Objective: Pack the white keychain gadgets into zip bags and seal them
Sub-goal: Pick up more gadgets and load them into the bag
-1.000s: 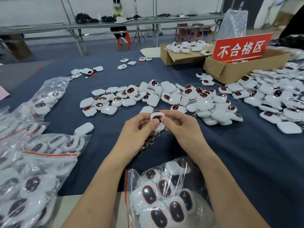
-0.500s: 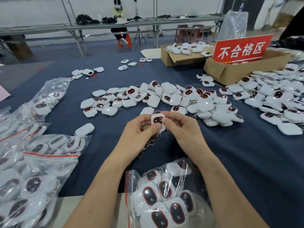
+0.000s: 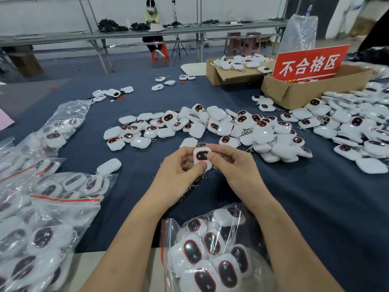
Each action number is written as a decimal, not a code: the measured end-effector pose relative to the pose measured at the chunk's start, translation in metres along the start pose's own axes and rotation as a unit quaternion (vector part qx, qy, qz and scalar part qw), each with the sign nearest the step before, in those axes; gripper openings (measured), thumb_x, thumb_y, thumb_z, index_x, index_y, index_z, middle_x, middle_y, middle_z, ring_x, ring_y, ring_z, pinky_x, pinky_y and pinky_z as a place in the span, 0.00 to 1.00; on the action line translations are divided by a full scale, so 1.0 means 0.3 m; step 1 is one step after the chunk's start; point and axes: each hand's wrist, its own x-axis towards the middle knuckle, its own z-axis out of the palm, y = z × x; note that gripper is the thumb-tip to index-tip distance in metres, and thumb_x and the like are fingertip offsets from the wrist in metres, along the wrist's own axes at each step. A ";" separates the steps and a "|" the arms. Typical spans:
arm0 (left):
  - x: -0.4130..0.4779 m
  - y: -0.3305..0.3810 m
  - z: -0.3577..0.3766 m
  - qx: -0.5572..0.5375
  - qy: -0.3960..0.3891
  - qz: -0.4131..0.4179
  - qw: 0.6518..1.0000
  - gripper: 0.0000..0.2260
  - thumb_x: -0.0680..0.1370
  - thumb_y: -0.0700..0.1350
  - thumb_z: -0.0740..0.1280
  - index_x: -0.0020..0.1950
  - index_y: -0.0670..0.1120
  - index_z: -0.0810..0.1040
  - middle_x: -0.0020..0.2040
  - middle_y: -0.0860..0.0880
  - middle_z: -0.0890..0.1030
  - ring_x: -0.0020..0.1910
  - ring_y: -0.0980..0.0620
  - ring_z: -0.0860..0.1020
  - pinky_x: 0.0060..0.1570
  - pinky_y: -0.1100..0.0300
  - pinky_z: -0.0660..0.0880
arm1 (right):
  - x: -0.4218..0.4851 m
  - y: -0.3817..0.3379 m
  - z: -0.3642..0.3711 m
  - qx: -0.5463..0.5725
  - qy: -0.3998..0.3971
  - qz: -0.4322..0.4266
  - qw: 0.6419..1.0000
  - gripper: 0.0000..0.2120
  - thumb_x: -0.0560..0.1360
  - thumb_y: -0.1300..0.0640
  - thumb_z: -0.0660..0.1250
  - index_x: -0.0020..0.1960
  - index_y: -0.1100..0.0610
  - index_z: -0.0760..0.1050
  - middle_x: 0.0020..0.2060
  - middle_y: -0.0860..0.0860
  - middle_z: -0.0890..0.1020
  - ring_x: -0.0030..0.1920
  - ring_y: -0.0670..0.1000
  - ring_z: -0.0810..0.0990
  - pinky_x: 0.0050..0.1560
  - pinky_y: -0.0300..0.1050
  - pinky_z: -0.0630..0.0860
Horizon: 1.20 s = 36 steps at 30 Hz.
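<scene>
My fingers (image 3: 212,158) pinch one white rounded plastic keychain gadget with a red-ringed dark oval face (image 3: 200,155), held just above the dark blue cloth tabletop (image 3: 315,207) with its face turned up towards me. My left hand (image 3: 179,175) grips its left side between thumb and curled fingertips, and my right hand (image 3: 233,168) grips the right side, thumb laid on the front. A thin metal key chain (image 3: 194,185) hangs below the gadget between my wrists. Nearer me, between my forearms, a clear zip bag with a red strip (image 3: 163,239) lies at the tabletop's edge, packed with the same gadgets; I cannot tell whether it is sealed. Beyond my hands spreads a loose pile of white gadgets (image 3: 223,129). To my left lie several filled clear bags (image 3: 63,199). Far right, a brown cardboard box (image 3: 294,95) holds a red sign with white characters (image 3: 309,64).
</scene>
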 end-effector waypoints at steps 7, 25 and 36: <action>0.002 -0.002 0.014 -0.015 0.018 0.013 1.000 0.11 0.78 0.41 0.73 0.58 0.53 0.81 0.49 0.57 0.86 0.49 0.58 0.84 0.50 0.67 0.78 | -0.001 -0.002 -0.001 -0.016 0.011 -0.003 1.000 0.09 0.80 0.60 0.69 0.59 0.53 0.83 0.50 0.47 0.87 0.54 0.46 0.85 0.62 0.46 0.79; -0.011 -0.008 0.043 0.077 0.092 0.133 0.984 0.10 0.77 0.44 0.74 0.48 0.61 0.81 0.50 0.62 0.83 0.51 0.60 0.82 0.48 0.73 0.74 | -0.010 0.011 -0.003 0.033 -0.039 -0.024 0.998 0.12 0.83 0.66 0.60 0.52 0.52 0.78 0.59 0.49 0.84 0.61 0.47 0.82 0.65 0.44 0.77; -0.007 0.010 0.037 0.075 0.053 0.053 0.994 0.11 0.80 0.50 0.69 0.61 0.62 0.75 0.52 0.58 0.82 0.49 0.65 0.79 0.47 0.76 0.71 | -0.007 0.015 -0.003 0.080 -0.078 -0.007 0.994 0.16 0.82 0.69 0.57 0.57 0.51 0.75 0.65 0.42 0.80 0.65 0.46 0.79 0.64 0.39 0.76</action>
